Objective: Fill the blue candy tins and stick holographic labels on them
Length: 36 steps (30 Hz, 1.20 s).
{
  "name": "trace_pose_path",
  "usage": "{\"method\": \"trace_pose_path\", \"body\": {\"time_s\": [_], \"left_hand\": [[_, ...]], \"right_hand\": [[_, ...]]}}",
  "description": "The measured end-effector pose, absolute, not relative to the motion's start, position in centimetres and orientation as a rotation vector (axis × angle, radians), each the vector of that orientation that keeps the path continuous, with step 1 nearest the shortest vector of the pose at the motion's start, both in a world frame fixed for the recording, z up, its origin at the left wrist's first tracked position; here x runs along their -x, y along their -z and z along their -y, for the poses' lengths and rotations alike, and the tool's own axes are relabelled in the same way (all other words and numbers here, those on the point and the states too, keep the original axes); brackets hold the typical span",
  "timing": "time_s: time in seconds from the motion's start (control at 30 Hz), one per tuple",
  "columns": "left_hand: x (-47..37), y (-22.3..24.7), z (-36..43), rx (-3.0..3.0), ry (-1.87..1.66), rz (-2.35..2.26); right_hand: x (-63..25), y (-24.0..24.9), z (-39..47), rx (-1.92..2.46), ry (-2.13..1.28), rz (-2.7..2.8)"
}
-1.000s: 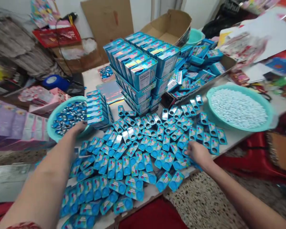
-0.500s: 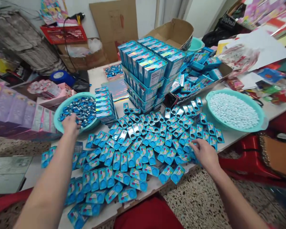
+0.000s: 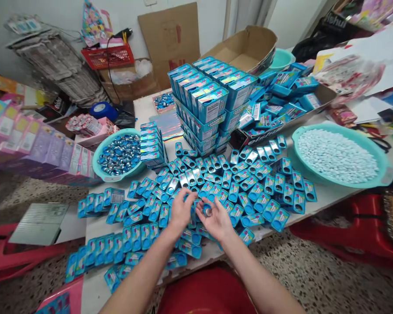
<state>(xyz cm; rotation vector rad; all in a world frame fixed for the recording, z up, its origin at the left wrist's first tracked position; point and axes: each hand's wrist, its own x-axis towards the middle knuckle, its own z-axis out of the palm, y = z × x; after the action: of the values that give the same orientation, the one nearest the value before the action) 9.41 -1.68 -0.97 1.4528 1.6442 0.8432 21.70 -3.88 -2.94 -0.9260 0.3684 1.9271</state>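
Over the middle of the table, my left hand (image 3: 180, 212) has its thumb and fingers curled together close above the small tins; what is between the fingertips is too small to make out. Beside it, my right hand (image 3: 217, 219) is turned palm up with bent fingers, cradling a round blue-and-silver cap (image 3: 207, 211). Rows of small blue tins (image 3: 154, 211) spread around and beneath both hands, some with a blue disc in the round opening, others with a dark hole. To the left, more caps fill a turquoise bowl (image 3: 98, 169).
Stacked trays of blue packs (image 3: 203, 124) rise behind the tins, beside a carton of loose blue packs (image 3: 283, 126). At right stands a turquoise basin (image 3: 334, 179) of white candies (image 3: 336, 152). Purple boxes (image 3: 46, 144) line the left; red stools (image 3: 353, 218) stand below the table edge.
My left hand has left the bowl of caps and come to the middle. My right hand has moved left from the right-hand tins and turned palm up, now with a cap in it.
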Motion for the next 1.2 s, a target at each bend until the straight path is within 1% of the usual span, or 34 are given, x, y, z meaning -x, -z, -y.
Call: {"method": "trace_pose_path", "body": {"time_s": [0.1, 0.17, 0.23, 0.43, 0.8, 1.03, 1.2], "left_hand": [[-7.2, 1.9, -1.2, -1.022, -0.563, -1.621], [-6.6, 2.4, -2.6, -0.932, -0.455, -1.575], [-6.6, 2.7, -3.7, -1.023, -0.388, -1.586], [-7.8, 2.6, -6.0, -1.680, -0.085, -1.653], [-10.5, 2.8, -6.7, -1.936, 0.495, -1.830], [-10.8, 3.8, -8.1, -1.830, 0.577, -1.885], [-10.5, 3.2, -7.4, -1.866, 0.477, -1.906]], "right_hand": [[-22.7, 3.5, 4.2, 1.037, -1.876, -0.277], [-23.2, 3.7, 4.5, 1.097, -1.861, -0.180], [-23.7, 3.8, 4.8, 1.142, -1.883, -0.100], [-25.2, 3.9, 4.6, 1.087, -1.901, -0.036], [-26.5, 4.0, 3.7, 1.097, -1.994, -0.040], [-25.9, 4.2, 3.2, 1.237, -1.905, 0.001], [-24.8, 4.5, 2.5, 1.420, -1.715, 0.224]]}}
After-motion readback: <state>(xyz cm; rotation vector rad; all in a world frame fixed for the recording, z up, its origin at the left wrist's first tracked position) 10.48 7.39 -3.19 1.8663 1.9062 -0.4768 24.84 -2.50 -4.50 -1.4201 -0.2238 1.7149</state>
